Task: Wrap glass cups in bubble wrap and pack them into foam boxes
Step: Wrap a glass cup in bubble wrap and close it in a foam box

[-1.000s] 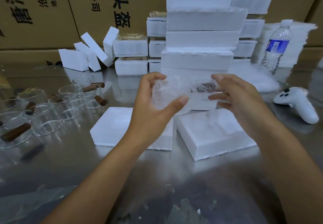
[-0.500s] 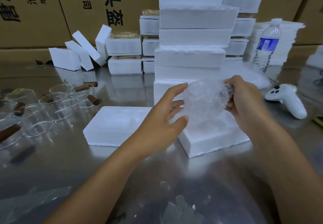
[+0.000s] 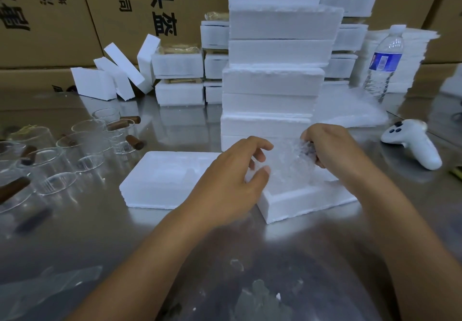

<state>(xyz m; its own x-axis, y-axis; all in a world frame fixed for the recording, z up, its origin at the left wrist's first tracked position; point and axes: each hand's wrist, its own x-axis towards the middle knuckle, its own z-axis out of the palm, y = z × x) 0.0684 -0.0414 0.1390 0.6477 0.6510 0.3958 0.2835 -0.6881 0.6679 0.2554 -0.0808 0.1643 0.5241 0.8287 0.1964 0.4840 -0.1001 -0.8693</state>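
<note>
well, the tall stack of foam boxes (image 3: 272, 83) stands right behind the work on the steel tabletop (image 3: 75, 233), and its tiers look uneven; a knock from a rising wrist could, i think, tip it onto everything in front. the open foam box (image 3: 307, 199) under the hands is light and sits askew on slick metal, so a push at an angle might skid it or snap its thin wall. the right hand (image 3: 332, 145) is clenched on the bunched end of the bubble wrap (image 3: 300, 146), and the left hand (image 3: 232, 183) curls round the near side of the wrapped cup (image 3: 290, 168), which is at or just above the box's hollow. if either lets go early the wrap may spring open; if the bundle is too fat, forcing it down could crack the glass. the bare glass cups (image 3: 85, 150) at the left lie near enough for a sweeping forearm to catch.

whether the bundle touches the box floor i cannot tell: the hands and the white-on-white glare hide it. the cup's handle (image 3: 310, 151) is only a dark smudge under the right hand.
</note>
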